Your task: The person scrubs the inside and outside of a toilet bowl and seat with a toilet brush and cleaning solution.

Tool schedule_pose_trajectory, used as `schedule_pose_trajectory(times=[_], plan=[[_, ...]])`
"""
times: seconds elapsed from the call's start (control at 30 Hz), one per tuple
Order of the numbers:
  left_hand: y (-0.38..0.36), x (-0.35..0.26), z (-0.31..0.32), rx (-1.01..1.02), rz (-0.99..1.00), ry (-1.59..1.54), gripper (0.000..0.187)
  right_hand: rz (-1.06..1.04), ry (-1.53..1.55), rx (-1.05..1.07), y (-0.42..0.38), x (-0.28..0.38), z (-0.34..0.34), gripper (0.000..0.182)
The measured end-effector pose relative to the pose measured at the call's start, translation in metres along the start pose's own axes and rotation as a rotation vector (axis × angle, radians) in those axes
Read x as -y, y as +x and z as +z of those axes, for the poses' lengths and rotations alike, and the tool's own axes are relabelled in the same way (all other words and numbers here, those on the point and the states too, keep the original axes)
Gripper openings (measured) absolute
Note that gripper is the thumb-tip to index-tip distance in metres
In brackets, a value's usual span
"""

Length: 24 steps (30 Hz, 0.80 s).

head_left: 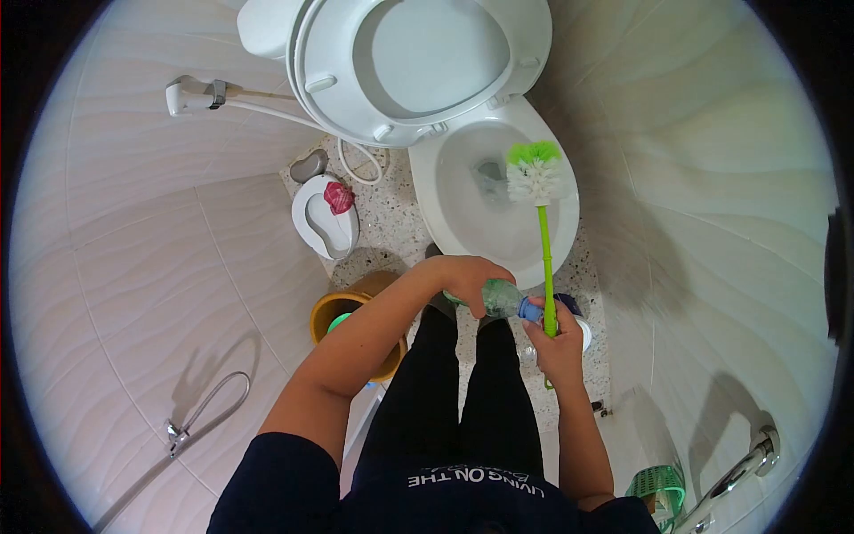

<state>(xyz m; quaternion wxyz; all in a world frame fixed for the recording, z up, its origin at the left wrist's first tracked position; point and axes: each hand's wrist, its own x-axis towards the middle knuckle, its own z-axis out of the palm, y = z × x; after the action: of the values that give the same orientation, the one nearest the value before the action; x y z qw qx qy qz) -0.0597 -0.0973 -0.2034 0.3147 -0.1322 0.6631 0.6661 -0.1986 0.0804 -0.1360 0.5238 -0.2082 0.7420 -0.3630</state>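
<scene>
Before the white ceramic toilet bowl [428, 182], the left hand [470, 281] is gripping a translucent green plastic bottle [502, 297], seemingly light, squeezable, best held mid-body, while the right hand [555, 340] is touching its blue cap [531, 311] and clasping a stiff-looking green-handled brush [545, 242], green-and-white bristles [534, 173] over the bowl.

The shirt [414, 509] was dark navy with short sleeves [283, 476], and white lettering [447, 478] crossed its front, partly reading "LIVING ON THE". The trousers [412, 387] were black and close-fitting.

Brush [544, 236]: green handle [546, 267]; bristles [534, 178] white, green far end. Bottle [503, 298]: pale green; blue cap [531, 311]. Toilet [429, 191]: white. Floor [396, 209]: speckled.
</scene>
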Motion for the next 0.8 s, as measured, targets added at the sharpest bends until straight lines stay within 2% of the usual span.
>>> schedule_pose_trajectory(times=[0.23, 0.3, 0.37, 0.43, 0.47, 0.53, 0.67, 0.73, 0.8], plan=[[0.006, 0.001, 0.007, -0.071, 0.018, 0.064, 0.078, 0.000, 0.075, -0.093, 0.005, 0.008, -0.002, 0.031], [0.005, 0.000, 0.007, -0.063, 0.011, 0.056, 0.077, 0.188, 0.081, -0.034, 0.007, 0.008, -0.007, 0.031], [0.005, 0.002, 0.009, -0.058, 0.005, 0.047, 0.076, 0.125, 0.080, -0.033, 0.007, 0.004, -0.006, 0.030], [0.006, 0.007, 0.012, -0.179, 0.034, 0.146, 0.074, 0.062, 0.077, -0.035, 0.006, -0.003, -0.007, 0.028], [0.005, 0.009, 0.012, -0.178, 0.035, 0.147, 0.074, 0.012, 0.015, -0.049, 0.005, -0.007, -0.008, 0.027], [0.003, 0.012, 0.011, -0.268, -0.022, 0.247, 0.068, -0.035, -0.047, -0.063, 0.004, -0.009, -0.011, 0.026], [0.001, 0.018, 0.005, -0.346, -0.098, 0.291, 0.067, -0.006, 0.056, -0.150, 0.005, -0.016, -0.017, 0.028], [0.000, 0.016, 0.004, -0.409, -0.202, 0.412, 0.066, -0.018, 0.059, -0.186, 0.006, -0.023, -0.022, 0.030], [0.000, 0.022, 0.006, -0.440, -0.209, 0.445, 0.066, 0.066, 0.140, -0.169, 0.005, -0.026, -0.025, 0.027]])
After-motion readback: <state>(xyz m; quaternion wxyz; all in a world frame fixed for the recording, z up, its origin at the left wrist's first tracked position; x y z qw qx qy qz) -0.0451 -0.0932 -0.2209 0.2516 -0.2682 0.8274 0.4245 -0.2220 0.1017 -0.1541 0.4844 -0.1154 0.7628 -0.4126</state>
